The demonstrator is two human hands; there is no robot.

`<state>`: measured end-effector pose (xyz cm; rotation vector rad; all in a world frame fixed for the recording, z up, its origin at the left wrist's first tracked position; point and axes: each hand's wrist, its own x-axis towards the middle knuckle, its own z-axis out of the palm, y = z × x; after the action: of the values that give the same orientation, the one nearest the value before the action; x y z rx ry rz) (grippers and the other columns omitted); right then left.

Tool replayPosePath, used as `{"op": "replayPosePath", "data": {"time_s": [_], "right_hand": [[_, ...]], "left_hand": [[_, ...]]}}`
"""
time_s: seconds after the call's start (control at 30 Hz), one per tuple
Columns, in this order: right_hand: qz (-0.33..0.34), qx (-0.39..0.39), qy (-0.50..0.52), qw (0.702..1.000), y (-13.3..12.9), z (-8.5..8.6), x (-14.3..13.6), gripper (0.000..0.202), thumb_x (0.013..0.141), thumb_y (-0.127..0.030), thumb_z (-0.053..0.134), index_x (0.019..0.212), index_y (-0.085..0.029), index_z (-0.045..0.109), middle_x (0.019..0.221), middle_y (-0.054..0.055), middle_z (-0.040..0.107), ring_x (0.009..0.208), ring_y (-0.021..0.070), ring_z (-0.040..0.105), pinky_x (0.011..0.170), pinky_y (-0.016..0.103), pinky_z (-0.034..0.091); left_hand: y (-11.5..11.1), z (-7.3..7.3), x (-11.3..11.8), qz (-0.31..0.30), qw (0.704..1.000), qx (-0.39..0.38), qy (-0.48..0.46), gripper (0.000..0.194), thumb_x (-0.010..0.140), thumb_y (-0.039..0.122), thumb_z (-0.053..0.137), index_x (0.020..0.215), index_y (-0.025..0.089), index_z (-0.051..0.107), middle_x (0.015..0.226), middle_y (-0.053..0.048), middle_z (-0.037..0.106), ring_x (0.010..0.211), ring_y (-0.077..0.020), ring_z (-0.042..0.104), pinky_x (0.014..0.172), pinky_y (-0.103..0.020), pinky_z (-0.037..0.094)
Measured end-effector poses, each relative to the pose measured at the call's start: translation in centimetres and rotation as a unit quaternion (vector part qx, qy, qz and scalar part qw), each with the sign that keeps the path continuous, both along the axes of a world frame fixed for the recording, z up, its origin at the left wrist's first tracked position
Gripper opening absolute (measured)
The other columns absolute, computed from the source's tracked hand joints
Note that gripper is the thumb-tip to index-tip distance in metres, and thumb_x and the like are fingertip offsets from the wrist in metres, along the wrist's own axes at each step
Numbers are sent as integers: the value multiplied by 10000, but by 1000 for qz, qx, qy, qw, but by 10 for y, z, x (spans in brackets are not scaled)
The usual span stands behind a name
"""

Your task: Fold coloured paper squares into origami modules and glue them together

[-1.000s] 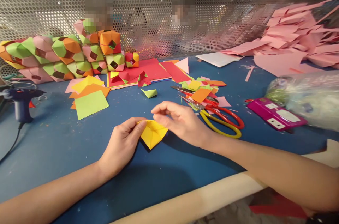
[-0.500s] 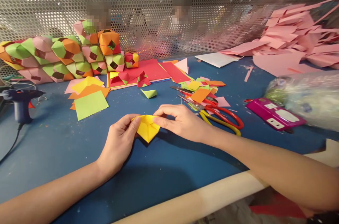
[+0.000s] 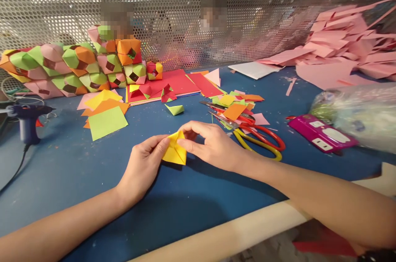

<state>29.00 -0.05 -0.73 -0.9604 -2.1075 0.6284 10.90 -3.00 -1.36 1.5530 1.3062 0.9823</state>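
Observation:
A folded yellow paper [image 3: 176,152] is held above the blue table between both hands. My left hand [image 3: 144,163] pinches its upper left edge between thumb and fingers. My right hand [image 3: 210,143] grips the upper right side, with the thumb on the front face; its other fingertips are partly hidden behind the paper. Just beyond the hands lies a small folded green piece [image 3: 175,109]. Farther left, a green sheet [image 3: 108,123] rests on top of orange, yellow and pink sheets.
Folded paper modules [image 3: 82,62] are stacked along the perforated screen. A glue gun [image 3: 29,123] stands at left. Scissors [image 3: 262,138], paper scraps, a magenta power strip [image 3: 323,133] and a plastic bag [image 3: 361,117] lie at right. Behind them is a pink paper pile [image 3: 337,43]. People show through the screen.
The yellow paper has turned, its lower point now a flat edge slanting to the right. My left hand has shifted slightly right, and my right fingers have moved in over the paper.

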Motion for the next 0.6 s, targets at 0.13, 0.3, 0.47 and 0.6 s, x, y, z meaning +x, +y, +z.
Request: {"op": "replayPosePath", "data": {"time_s": [0.13, 0.3, 0.47, 0.6], "right_hand": [[-21, -62, 18, 998, 0, -3, -3, 151, 871, -255, 491, 772, -170, 567, 707, -7, 606, 644, 105, 547, 577, 200, 434], [-40, -34, 25, 998, -2, -4, -6, 172, 857, -237, 511, 718, -167, 585, 685, -5, 629, 633, 110, 556, 593, 213, 432], [-49, -24, 28, 998, -2, -2, -5, 164, 839, -221, 533, 700, -170, 605, 682, -1, 655, 630, 119, 577, 595, 225, 446], [-48, -42, 33, 997, -2, -1, -4, 147, 835, -212, 535, 720, -168, 615, 701, -2, 664, 631, 114, 581, 580, 213, 450]], "left_hand": [[1, -3, -1, 7, 999, -18, -42, 410, 854, 460, 489, 1115, 180, 635, 1003, -45, 696, 914, -200, 616, 726, -238, 487], [1, -5, 0, -22, 997, -36, -63, 434, 872, 466, 455, 1184, 200, 597, 1118, -45, 662, 999, -213, 596, 750, -240, 486], [0, -3, 0, -22, 999, -21, -43, 416, 864, 455, 470, 1132, 185, 639, 1053, -44, 691, 946, -223, 619, 740, -259, 498], [0, -3, -2, -17, 999, -1, -28, 377, 854, 427, 498, 1095, 189, 664, 1039, -39, 699, 957, -225, 621, 790, -279, 500]]}}
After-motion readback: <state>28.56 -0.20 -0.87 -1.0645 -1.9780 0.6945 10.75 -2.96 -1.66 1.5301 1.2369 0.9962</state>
